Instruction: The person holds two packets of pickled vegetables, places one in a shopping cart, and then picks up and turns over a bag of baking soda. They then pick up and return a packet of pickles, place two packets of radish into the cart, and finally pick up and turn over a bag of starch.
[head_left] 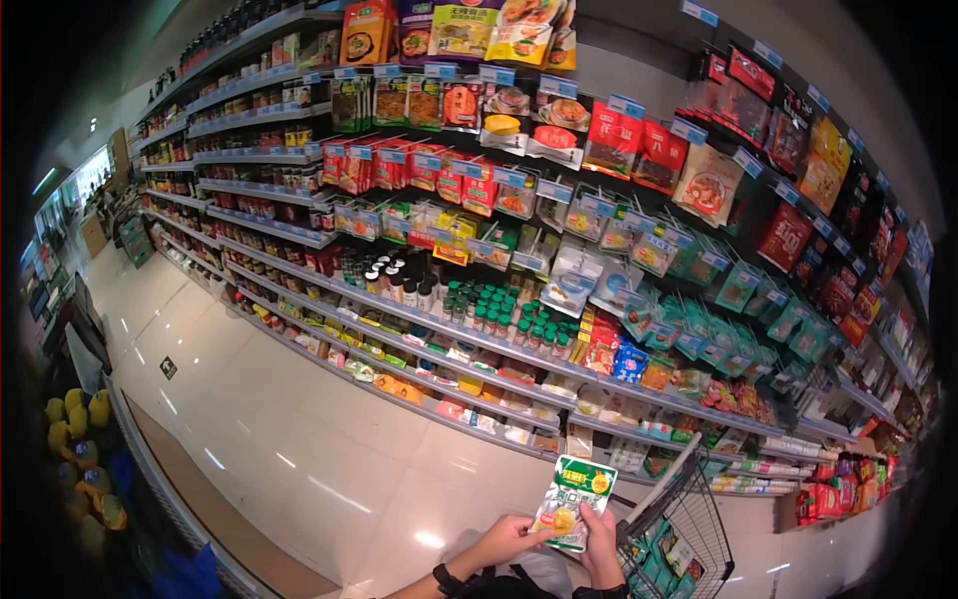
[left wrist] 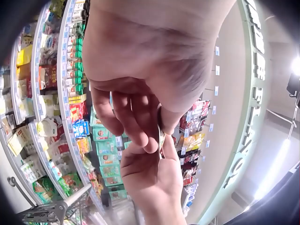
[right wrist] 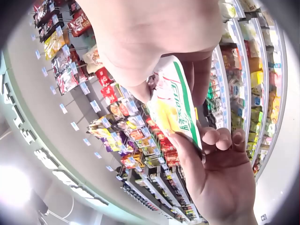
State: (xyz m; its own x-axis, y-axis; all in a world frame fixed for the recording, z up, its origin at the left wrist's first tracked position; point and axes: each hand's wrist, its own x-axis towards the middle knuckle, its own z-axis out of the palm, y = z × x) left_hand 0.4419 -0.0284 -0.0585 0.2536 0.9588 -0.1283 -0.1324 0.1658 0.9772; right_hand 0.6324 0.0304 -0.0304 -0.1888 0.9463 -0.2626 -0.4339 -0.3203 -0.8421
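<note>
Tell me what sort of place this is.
Most likely a supermarket aisle: long tiered shelves are packed with packaged goods, blue-and-white price labels line their edges, and a wire shopping cart stands at the lower right of the head view.

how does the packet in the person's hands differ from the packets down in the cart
The held packet is mainly white with green bands, while the cart packets look mostly teal. The held packet is gripped by the left hand and right hand; the cart packets lie together. Both look like flat bags.
</note>
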